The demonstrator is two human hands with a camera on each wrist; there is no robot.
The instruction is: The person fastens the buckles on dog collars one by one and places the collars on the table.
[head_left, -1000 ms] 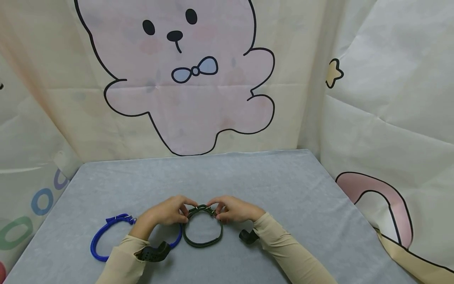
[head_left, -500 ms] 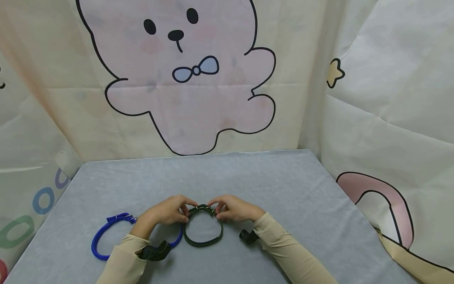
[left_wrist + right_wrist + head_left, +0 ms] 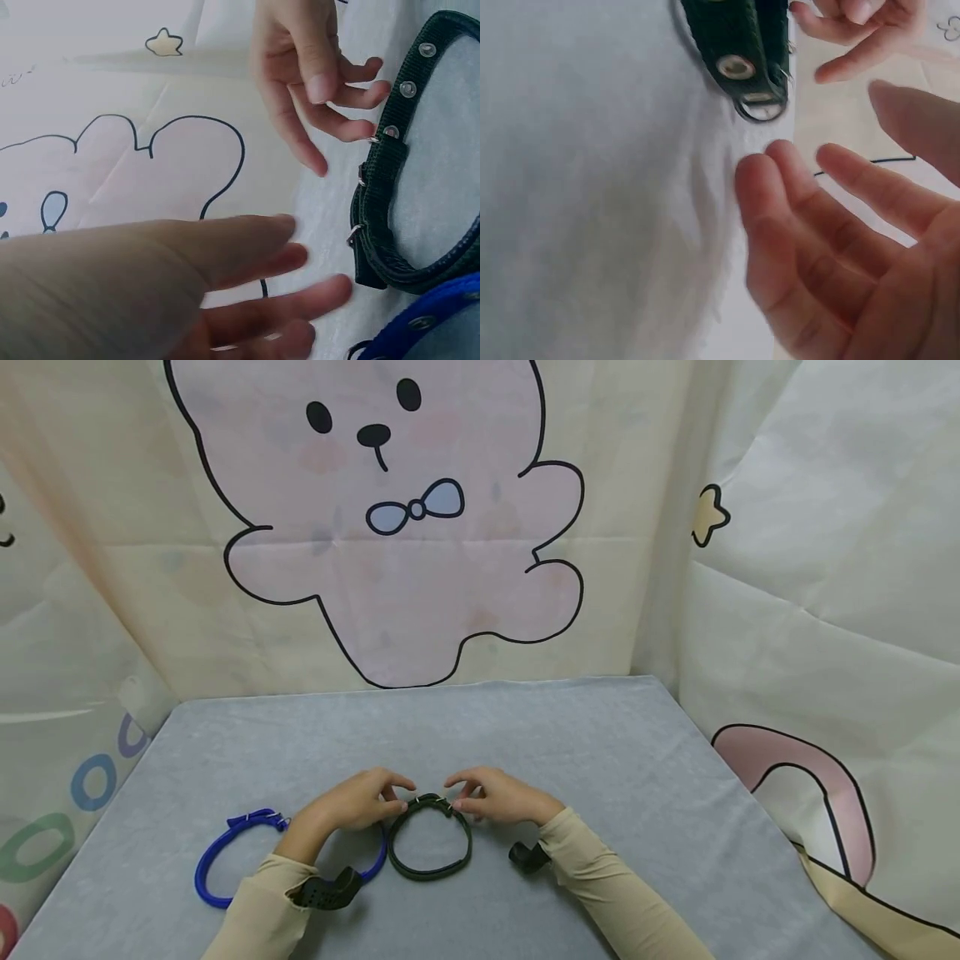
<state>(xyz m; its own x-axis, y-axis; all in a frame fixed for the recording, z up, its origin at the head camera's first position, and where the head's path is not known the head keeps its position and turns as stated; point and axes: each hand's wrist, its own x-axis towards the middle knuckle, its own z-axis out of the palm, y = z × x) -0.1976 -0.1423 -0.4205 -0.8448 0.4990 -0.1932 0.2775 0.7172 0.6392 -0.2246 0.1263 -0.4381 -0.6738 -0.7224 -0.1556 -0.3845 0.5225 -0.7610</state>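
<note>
A dark green pet collar (image 3: 428,875), buckled into a ring, lies on the table in the head view. Metal eyelets and a buckle show on the green collar (image 3: 399,112) in the left wrist view, and a D-ring hangs at its end in the right wrist view. My left hand (image 3: 363,800) hovers at its upper left, fingers loosely bent and holding nothing. On the other side my right hand (image 3: 498,797) is just off the buckle, thumb and fingers apart. A blue collar (image 3: 207,866) lies to the left, partly hidden under my left forearm.
A grey cloth covers the table (image 3: 570,735). Printed curtains (image 3: 480,593) stand behind it and at both sides. A black wrist camera (image 3: 327,891) sits under my left wrist, and another black camera (image 3: 528,857) is at my right wrist.
Both hands have let go of the green collar and moved slightly apart from it, their fingers spreading. The green collar stays in place on the table, as does the blue one.
</note>
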